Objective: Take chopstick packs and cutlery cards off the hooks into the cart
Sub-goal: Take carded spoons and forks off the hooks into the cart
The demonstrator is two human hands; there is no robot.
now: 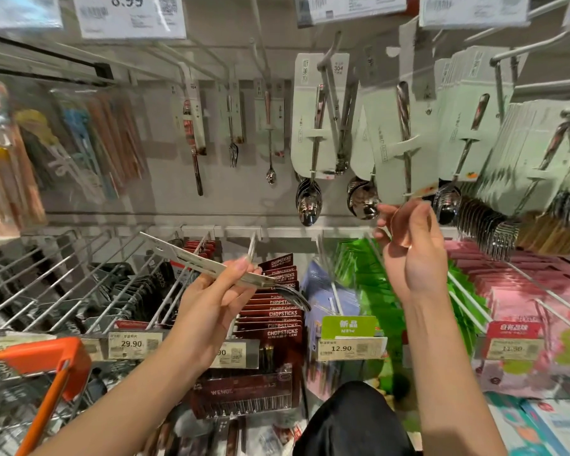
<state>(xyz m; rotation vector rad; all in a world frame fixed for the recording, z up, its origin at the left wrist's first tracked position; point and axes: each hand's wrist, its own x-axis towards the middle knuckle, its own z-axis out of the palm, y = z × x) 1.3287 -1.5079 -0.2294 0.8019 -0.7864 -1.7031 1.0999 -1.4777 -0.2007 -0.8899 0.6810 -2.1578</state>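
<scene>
- Cards of cutlery (313, 126) hang in rows from the upper hooks (329, 57), from 11 o'clock across to 3 o'clock, with spoon bowls showing below their pale backing.
- Your left hand (211, 304), just left of centre, pinches a spoon card (208, 263) between thumb and fingers; the card lies nearly flat, its hang-hole end pointing toward 10 o'clock and the spoon bowl toward 3 o'clock.
- Your right hand (408, 248), toward 2 o'clock of centre, reaches up to a hanging spoon card (405, 149); its fingertips meet the card's lower edge, but you cannot tell whether they close on it.
- Red chopstick packs (278, 311) hang on the lower hooks at 6 o'clock, just right of your left hand and untouched.
- Green packs (372, 278) and pink packs (520, 284) fill the lower hooks from 4 to 3 o'clock.
- The cart (33, 366), with its orange handle, sits at 8 o'clock, well apart from both hands.
- Price tags (346, 348) line the hook ends.
</scene>
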